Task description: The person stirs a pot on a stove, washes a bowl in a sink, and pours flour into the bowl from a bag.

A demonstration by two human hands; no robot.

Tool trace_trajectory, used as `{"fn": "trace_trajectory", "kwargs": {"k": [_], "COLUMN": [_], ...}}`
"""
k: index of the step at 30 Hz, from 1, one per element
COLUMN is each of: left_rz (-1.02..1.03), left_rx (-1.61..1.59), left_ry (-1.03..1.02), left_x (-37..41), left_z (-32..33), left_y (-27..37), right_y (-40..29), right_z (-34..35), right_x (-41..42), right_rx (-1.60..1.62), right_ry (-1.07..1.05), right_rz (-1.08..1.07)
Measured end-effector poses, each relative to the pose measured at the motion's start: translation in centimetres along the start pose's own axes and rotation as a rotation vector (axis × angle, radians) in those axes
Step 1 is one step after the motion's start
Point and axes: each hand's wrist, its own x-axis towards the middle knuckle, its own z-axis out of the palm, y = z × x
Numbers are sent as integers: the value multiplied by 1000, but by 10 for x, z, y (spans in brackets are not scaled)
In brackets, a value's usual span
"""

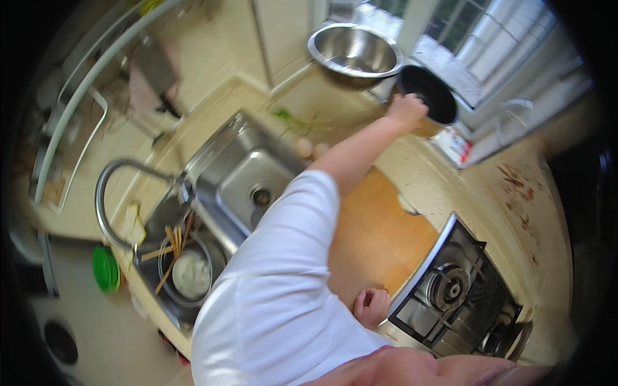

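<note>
My left hand (pixel 408 113) reaches far out and grips the near rim of a pot with a dark interior (pixel 432 91), its fingers over the edge. Beside that pot, by the window, sits a wide stainless steel bowl (pixel 356 50). Below my left forearm lies a wooden board (pixel 376 231) on the counter. My right hand (pixel 372 306) is curled in a loose fist at the board's near edge, beside the gas hob (pixel 454 289), with nothing visible in it. My white sleeve hides part of the board and sink.
Left of my arm is a stainless steel sink (pixel 241 178) with a curved faucet (pixel 104 193). Its other basin holds a glass bowl (pixel 210 289) and wooden sticks (pixel 176 243). Eggs (pixel 304 147) and green leaves (pixel 289 116) lie behind the sink. A cleaver (pixel 152 65) hangs at the wall.
</note>
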Motion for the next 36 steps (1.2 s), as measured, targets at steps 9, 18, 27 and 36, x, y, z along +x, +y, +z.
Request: {"fn": "trace_trajectory", "kwargs": {"k": [9,18,27,36], "left_rz": [-48,-213,-125,-299], "left_rx": [-22,-403,-954,-1095], "left_ry": [-83,439,481,227], "left_x": [4,-49,-223,-371], "left_z": [5,-4,-59,-130], "left_y": [11,55,121,120], "right_y": [-6,-3,-15,-14], "right_z": [2,7,7,3], "right_x": [-2,-3,-8,-9], "right_rx": [-46,-88,-89,-62], "right_ry": [-67,-63,-55,4], "right_rz": [78,73,97,-20]}}
